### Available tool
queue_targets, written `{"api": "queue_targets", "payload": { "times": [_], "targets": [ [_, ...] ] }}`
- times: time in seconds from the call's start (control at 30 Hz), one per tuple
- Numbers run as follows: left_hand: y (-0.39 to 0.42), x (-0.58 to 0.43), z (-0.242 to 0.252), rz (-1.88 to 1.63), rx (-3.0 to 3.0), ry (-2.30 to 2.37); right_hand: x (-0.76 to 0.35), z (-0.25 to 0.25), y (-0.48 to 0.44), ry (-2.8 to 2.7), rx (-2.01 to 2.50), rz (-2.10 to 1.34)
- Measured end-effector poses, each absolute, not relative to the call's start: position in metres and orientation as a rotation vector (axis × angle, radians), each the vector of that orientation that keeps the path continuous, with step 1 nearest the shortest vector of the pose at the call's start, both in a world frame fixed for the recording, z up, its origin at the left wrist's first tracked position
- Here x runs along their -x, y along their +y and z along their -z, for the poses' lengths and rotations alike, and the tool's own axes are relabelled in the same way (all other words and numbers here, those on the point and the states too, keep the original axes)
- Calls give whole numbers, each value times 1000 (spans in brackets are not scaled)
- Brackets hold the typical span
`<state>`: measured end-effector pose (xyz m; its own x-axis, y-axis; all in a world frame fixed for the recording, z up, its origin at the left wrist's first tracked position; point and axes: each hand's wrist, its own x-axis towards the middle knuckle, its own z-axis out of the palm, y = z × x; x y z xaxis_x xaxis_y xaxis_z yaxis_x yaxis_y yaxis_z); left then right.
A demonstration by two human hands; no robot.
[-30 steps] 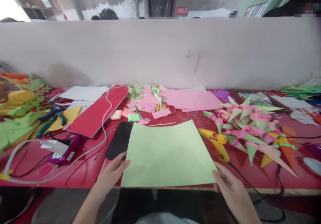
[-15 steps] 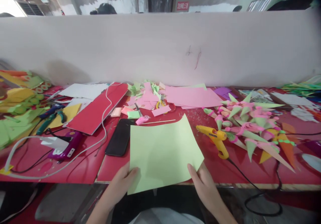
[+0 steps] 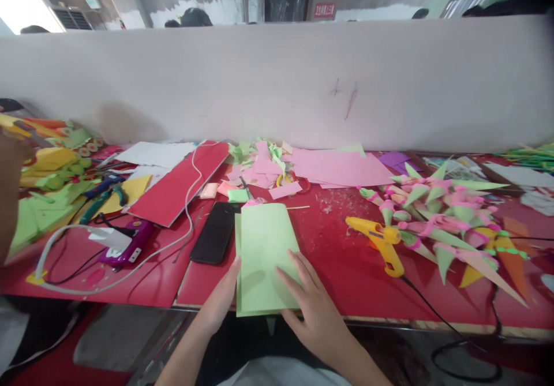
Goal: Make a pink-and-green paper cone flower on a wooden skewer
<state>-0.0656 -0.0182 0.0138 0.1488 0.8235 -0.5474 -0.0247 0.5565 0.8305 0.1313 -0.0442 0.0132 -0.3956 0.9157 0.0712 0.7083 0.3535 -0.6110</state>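
Note:
A light green paper sheet [image 3: 266,247], folded over on itself, lies at the table's front edge, its lower end slightly past the edge. My left hand [image 3: 221,296] holds its left side, the fingers partly hidden by the paper. My right hand [image 3: 305,296] lies on its right part with the fingers spread. Just left of the paper rests a black phone [image 3: 213,233]. A yellow glue gun [image 3: 378,239] lies to the right, its cord running off the front edge.
Paper cones [image 3: 445,213] in pink and green are heaped at the right. Pink sheets [image 3: 341,167] and scraps lie behind. At the left are a red board [image 3: 179,187], a purple power strip [image 3: 130,244], pliers [image 3: 101,203] and a white cable. A person's arm [image 3: 8,190] shows far left.
The green sheet, open and held at both sides before, is now folded over. My right hand has moved left onto it and spread its fingers. A person's arm has appeared at the far left.

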Motion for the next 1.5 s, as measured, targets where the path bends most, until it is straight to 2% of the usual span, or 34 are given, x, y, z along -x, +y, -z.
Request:
{"api": "queue_targets", "payload": {
  "times": [0.2, 0.43, 0.57, 0.77, 1.0, 1.3, 1.5],
  "targets": [
    [-14, 59, -15, -703, -1007, 1249, -144, -13, -41, -2179, 1293, -990],
    [-18, 59, -17, -696, -1153, 1103, -163, -11, -2, -1226, 1132, -1389],
    [-11, 56, -24, -636, -1299, 1031, -165, -24, 11, -1023, 1047, -1621],
    [11, 44, -39, -735, -1457, 1089, -164, -44, 16, -952, 1113, -1478],
    [22, 28, -50, -840, -1338, 1077, -165, -48, 13, -959, 1169, -1426],
    [15, 39, -29, -914, -1225, 942, -165, -41, 11, -792, 1106, -1451],
    [7, 55, -8, -924, -917, 834, -156, -43, 8, -594, 1073, -1547]
  ]
}}
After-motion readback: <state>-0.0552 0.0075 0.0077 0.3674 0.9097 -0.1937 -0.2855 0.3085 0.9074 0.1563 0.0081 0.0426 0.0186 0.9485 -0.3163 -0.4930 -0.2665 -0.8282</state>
